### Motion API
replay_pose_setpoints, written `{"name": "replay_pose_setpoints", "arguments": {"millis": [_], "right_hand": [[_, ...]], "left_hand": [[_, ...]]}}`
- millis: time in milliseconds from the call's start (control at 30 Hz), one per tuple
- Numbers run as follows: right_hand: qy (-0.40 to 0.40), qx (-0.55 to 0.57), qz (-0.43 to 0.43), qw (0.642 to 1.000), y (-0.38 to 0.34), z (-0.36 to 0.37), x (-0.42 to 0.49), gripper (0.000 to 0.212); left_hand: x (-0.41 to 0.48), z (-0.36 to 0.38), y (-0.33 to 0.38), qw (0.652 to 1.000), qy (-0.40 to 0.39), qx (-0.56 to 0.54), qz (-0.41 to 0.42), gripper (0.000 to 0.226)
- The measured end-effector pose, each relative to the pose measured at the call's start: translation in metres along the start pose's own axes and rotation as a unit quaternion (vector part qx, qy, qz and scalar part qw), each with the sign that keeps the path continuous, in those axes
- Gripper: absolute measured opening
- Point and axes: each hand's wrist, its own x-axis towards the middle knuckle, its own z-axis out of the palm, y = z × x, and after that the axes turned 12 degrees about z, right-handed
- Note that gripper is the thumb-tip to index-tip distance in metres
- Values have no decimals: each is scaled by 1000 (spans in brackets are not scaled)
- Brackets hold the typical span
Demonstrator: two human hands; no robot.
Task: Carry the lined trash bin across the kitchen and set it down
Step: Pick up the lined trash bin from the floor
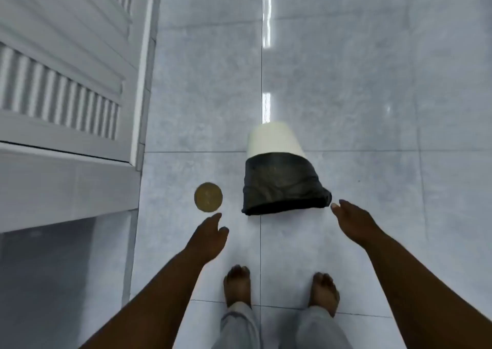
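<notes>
- Two bare feet (279, 290) stand on the pale tiled floor (372, 109).
- The left hand (210, 238) is spread loosely, holding nothing.
- The right hand (354, 222) is likewise loose and empty, fingertips just beside the bin's rim.
- The white trash bin (274, 141), black liner (282, 186) folded over its top, stands on the floor ahead.
- A round brass floor drain (208, 197) lies left of it.

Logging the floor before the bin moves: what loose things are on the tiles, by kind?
Trash bin, white with black liner: 1
Round brownish disc, left of the bin: 1
Total: 2
Both hands, left hand and right hand, are empty.
</notes>
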Motion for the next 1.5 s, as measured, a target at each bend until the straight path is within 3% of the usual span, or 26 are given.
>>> {"name": "replay_pose_setpoints", "arguments": {"millis": [200,300,533,700,833,1067,1167,1267,1433,1500], "right_hand": [[14,-45,-22,999,-3,23,65,63],[19,-38,-47,998,-4,32,82,56],[114,39,-99,988,-1,42,77,31],[201,119,-127,964,-27,10,38,40],[180,152,-146,961,-40,-15,25,42],[116,111,-125,979,-23,-16,28,37],[113,118,-129,978,-15,-8,33,35],[112,138,-128,976,-13,-3,36,35],[132,240,-58,960,3,6,39,46],[107,270,-17,957,15,14,43,60]], "left_hand": [[83,36,1,998,-61,35,0,67],[103,56,5,997,-74,-1,7,61],[97,62,10,991,1,-133,-18,44],[76,33,29,966,113,-230,-11,46],[68,17,51,954,157,-254,12,48],[68,17,51,965,71,-251,7,51],[72,20,43,965,63,-253,30,39],[78,21,37,959,69,-270,45,42],[88,24,23,949,96,-296,48,34],[89,29,16,950,63,-305,40,40]]}}
